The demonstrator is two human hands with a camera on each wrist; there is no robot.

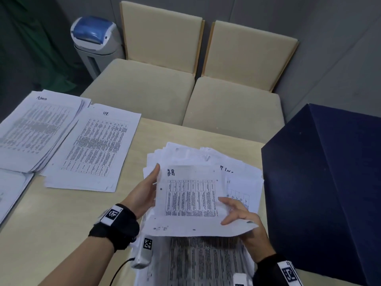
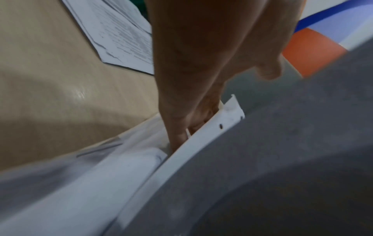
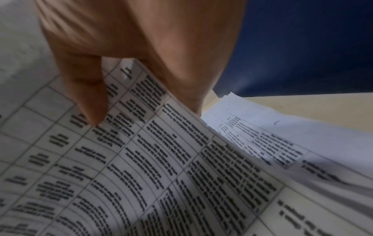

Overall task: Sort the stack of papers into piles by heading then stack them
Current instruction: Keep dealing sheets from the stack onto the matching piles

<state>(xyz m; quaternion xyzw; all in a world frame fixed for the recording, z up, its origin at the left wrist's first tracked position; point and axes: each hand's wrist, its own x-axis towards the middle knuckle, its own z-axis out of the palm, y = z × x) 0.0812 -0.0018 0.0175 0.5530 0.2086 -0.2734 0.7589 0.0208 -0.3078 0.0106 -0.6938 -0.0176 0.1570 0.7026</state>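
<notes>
Holding the H.R sheet (image 1: pixel 189 199) up just above the messy unsorted stack (image 1: pixel 206 157) on the table (image 1: pixel 61 213). Pinching its left edge with the left hand (image 1: pixel 144 193), clamping the bottom right corner with the right hand (image 1: pixel 245 221), thumb on the print. Off to the left: HR pile (image 1: pixel 92 145) beside the Admin pile (image 1: pixel 35 129).

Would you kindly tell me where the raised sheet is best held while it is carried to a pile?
Probably the sheet by its long left edge, from the left, where the left hand holds it. It is limp and curls at the near right corner in the right hand; a mid-edge grip should keep it flatter.
</notes>
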